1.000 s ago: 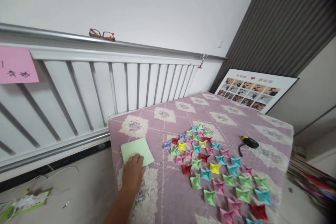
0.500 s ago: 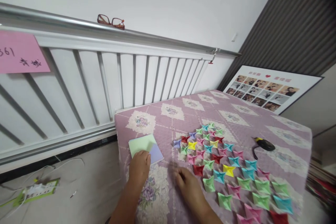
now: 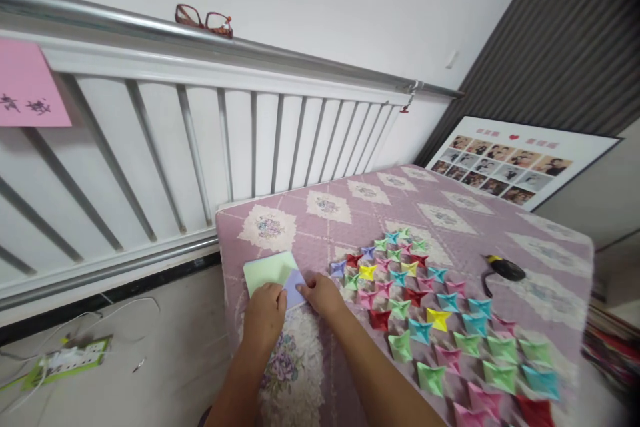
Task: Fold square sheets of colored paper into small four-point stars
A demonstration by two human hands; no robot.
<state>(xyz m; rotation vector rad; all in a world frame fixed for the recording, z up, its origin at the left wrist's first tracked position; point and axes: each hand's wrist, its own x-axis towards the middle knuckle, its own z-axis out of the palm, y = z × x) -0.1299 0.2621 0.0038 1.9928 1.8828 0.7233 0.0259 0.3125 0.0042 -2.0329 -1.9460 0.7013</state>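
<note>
A small stack of square paper sheets lies near the left front of a table covered with a pink quilted cloth (image 3: 450,213). Its top light green sheet (image 3: 265,270) is slid aside, uncovering a lavender sheet (image 3: 294,278) beneath. My left hand (image 3: 264,317) rests on the stack's near edge, fingers on the green sheet. My right hand (image 3: 324,295) touches the lavender sheet's right edge with its fingertips. Several folded paper stars (image 3: 435,320) in many colours lie in rows to the right of my hands.
A black tape measure with a yellow tab (image 3: 505,269) lies right of the stars. White radiator bars (image 3: 250,140) stand behind the table, with red glasses (image 3: 203,19) on top. A framed photo collage (image 3: 515,160) leans at the back right. A power strip (image 3: 65,360) lies on the floor, left.
My right hand came into view and moved left to the stack. The green top sheet slid aside, showing the lavender sheet. The camera tilted slightly.
</note>
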